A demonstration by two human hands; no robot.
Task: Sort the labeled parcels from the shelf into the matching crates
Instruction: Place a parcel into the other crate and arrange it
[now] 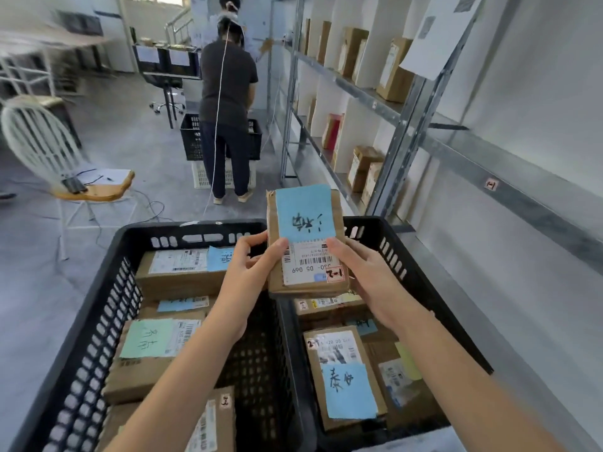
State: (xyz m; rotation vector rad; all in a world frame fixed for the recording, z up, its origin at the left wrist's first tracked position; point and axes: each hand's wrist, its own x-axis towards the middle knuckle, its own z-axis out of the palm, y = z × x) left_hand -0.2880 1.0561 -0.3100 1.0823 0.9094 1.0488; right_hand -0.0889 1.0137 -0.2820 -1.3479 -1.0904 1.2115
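The left hand and right hand are each pinching, thumb on top, a lower corner of the blue-labelled cardboard parcel; it is hovering above the far right corner of the left black crate.

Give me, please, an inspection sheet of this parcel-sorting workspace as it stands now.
Surface: grey floor.
Job's things: brown parcel with a blue label, held above the divide between the left crate and the right crate, both holding labelled parcels; more parcels stand on the metal shelf.
Clutter: white chair with papers on its seat.
Grippers: left hand and right hand both grip the parcel's lower half.
Cables: loose cables on the floor by the chair; white cord down another person's back.
Surroundings: that person stands at stacked crates; white walls.
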